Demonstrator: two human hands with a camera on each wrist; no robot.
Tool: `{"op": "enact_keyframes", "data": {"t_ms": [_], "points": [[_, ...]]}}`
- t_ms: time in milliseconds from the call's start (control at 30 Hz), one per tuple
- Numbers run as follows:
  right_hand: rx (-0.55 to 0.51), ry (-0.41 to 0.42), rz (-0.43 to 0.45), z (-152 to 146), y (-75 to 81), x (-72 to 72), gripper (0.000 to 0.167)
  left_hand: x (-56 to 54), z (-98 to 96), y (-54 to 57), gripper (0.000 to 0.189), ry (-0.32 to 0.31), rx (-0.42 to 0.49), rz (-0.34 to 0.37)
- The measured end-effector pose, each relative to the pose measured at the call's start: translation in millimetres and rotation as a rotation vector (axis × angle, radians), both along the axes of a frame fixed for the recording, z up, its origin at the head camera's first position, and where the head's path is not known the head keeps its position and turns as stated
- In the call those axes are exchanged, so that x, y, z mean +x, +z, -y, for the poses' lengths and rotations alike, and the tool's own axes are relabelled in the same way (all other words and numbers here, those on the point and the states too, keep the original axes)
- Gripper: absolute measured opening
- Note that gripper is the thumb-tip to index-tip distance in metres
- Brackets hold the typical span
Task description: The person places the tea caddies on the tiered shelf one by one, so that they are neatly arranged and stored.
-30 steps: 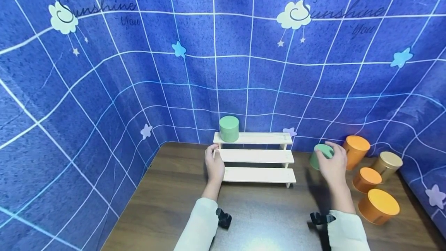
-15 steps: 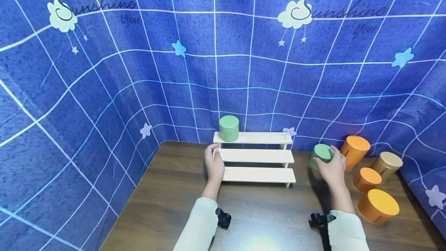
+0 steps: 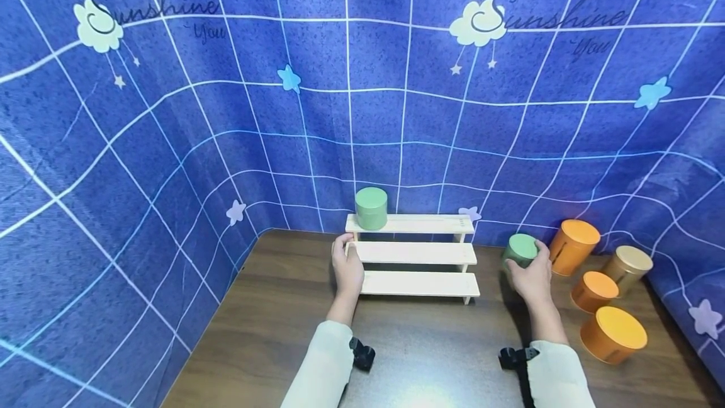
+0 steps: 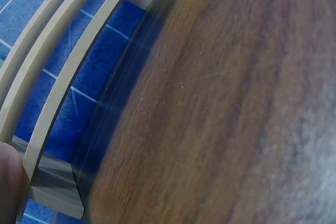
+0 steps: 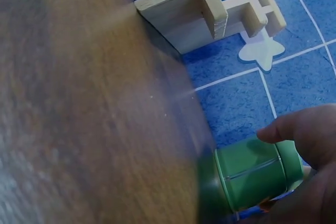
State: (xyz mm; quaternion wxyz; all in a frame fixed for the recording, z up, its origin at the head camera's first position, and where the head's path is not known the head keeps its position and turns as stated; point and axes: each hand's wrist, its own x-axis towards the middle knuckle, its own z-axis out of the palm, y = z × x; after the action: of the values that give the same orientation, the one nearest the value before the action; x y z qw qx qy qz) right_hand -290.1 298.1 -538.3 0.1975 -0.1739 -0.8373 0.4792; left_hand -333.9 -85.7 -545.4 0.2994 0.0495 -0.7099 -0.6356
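A small three-tier wooden shelf (image 3: 419,252) stands at the back of the table, and a green tin (image 3: 371,208) sits on the left end of its top tier. My left hand (image 3: 347,269) grips the shelf's left end, thumb over the edge of a board; the left wrist view catches only a fingertip (image 4: 9,174) against the wood. Right of the shelf, a second green tin (image 3: 521,247) stands upright on the table. My right hand (image 3: 531,277) holds it, thumb on the near left side and fingers on the far right. In the right wrist view the thumb lies on the tin's lid (image 5: 289,163).
Beyond my right hand stand a tall orange tin (image 3: 575,246), a gold tin (image 3: 629,267), a small orange tin (image 3: 595,291) and a wide orange tin (image 3: 613,334). A blue curtain (image 3: 374,93) hangs right behind the wooden table (image 3: 272,307).
My right hand has shifted a little left and down, its thumb now lower along the green tin's near side. The tin stays about where it was, and my left hand has kept its grip.
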Motion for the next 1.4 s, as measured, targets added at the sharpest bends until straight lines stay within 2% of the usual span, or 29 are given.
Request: {"op": "enact_keyframes", "data": {"t_ms": [233, 367, 567, 733, 1400], "points": [[-0.054, -0.021, -0.041, -1, -3.0, -0.8, 0.079, 0.3, -1.1, -0.3, 0.023, 0.006, 0.0, 0.002], [-0.073, -0.018, -0.052, -1, -2.0, 0.0, 0.079, 1.0, -1.1, 0.8, 0.023, 0.01, -0.008, -0.008], [-0.127, -0.014, -0.057, -2, 0.0, -0.2, 0.081, 1.5, -0.1, 1.7, 0.023, -0.007, 0.007, 0.016], [-0.125, -0.011, -0.072, -2, 2.5, -0.7, 0.082, 0.8, 0.6, 0.8, 0.022, -0.01, 0.008, 0.014], [-0.14, -0.001, -0.154, 14, 31.0, 4.1, 0.079, -1.8, -0.3, -1.0, 0.023, -0.008, 0.017, -0.001]]}}
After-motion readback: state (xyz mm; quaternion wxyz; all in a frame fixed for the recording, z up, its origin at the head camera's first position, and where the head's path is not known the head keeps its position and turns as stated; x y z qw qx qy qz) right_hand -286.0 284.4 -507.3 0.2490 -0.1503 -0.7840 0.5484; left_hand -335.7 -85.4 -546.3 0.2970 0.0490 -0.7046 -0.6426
